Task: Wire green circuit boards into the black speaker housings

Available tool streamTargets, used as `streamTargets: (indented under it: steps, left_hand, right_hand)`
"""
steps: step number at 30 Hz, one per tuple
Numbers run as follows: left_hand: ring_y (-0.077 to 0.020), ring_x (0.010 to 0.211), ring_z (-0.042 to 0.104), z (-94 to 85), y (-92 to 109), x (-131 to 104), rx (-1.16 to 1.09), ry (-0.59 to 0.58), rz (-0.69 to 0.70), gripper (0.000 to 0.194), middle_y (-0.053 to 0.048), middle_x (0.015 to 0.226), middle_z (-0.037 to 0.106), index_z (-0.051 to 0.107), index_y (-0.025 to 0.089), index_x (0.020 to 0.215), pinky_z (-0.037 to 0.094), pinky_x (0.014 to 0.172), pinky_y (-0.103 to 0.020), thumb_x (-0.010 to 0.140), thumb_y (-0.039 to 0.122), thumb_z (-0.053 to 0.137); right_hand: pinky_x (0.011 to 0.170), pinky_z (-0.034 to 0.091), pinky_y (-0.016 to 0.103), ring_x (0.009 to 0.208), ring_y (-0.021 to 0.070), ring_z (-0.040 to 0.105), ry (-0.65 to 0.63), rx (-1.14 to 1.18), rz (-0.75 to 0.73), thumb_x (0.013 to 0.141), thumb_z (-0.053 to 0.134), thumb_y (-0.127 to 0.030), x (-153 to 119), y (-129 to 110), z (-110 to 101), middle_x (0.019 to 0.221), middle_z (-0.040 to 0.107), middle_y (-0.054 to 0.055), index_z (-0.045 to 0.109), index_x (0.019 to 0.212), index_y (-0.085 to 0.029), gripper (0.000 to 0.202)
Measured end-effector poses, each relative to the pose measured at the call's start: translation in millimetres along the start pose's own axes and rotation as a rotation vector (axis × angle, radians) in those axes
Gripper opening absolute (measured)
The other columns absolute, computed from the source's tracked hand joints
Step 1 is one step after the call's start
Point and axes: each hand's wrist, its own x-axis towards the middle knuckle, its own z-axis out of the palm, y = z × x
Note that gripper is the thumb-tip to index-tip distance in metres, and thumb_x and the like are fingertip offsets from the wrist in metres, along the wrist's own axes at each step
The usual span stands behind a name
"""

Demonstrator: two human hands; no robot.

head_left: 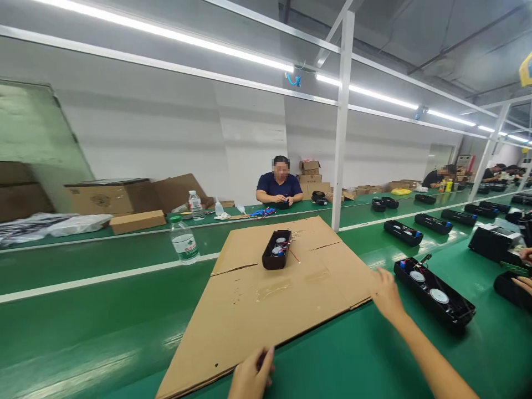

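A large flattened cardboard sheet point(291, 310) lies across the green worktop in front of me. On it stands an open black speaker housing point(276, 260) with round silver drivers and loose red wires. At the sheet's near edge is my left hand point(251, 374), its fingers curled in, with nothing visible in them. My right hand point(386, 295) is closed at the right corner of the sheet, its fingertips blurred against the cardboard. Just right of it lies another open speaker housing point(434, 293) with two silver drivers and a small board standing on wires.
A water bottle point(183, 241) stands left of the sheet. A white post point(341, 122) rises behind its right side. Several black housings point(403, 232) line the belt at right. A co-worker point(279, 185) sits opposite; another person's hand point(524, 282) shows at the right edge.
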Motion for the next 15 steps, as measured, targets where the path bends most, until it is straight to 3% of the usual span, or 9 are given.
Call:
streamTargets:
  steps: [3,6,11,15]
  left_hand:
    - [-0.0147,0.05,0.06,9.9,8.5,36.6,0.055,-0.027,0.028,0.025,0.001,0.056,0.061,0.052,0.019,0.07,0.046,0.054,-0.024,0.082,0.032,0.034]
    - [-0.0142,0.066,0.062,8.1,0.7,72.0,0.145,0.015,0.027,0.017,-0.001,0.076,0.065,0.055,0.016,0.092,0.048,0.068,-0.027,0.081,0.021,0.043]
    - [-0.0191,0.092,0.057,-1.9,-19.6,126.0,0.331,0.111,-0.008,0.028,-0.007,0.109,0.056,0.05,0.015,0.109,0.046,0.08,-0.041,0.084,0.025,0.05]
    - [-0.0225,0.102,0.052,-0.4,-12.8,184.3,0.431,0.166,-0.011,0.034,-0.009,0.121,0.048,0.046,0.017,0.115,0.045,0.084,-0.044,0.082,0.026,0.052]
  right_hand:
    - [0.098,0.027,0.033,0.117,0.0223,0.037,-0.084,0.075,-0.179,0.078,0.05,-0.032,-4.7,-67.7,32.0,0.127,0.045,0.008,0.051,0.114,-0.019,0.038]
    - [0.097,0.024,0.042,0.114,0.0243,0.041,-0.123,0.119,-0.217,0.083,0.041,-0.032,-14.3,-105.8,52.0,0.122,0.051,0.009,0.055,0.11,-0.019,0.032]
    - [0.098,0.019,0.045,0.114,0.0245,0.039,-0.115,0.157,-0.208,0.084,0.039,-0.027,-21.1,-112.3,59.5,0.122,0.051,0.008,0.055,0.11,-0.02,0.031]
    - [0.097,0.021,0.044,0.113,0.0241,0.04,-0.101,0.151,-0.196,0.083,0.039,-0.025,-19.8,-110.4,60.4,0.121,0.052,0.007,0.055,0.109,-0.02,0.031]
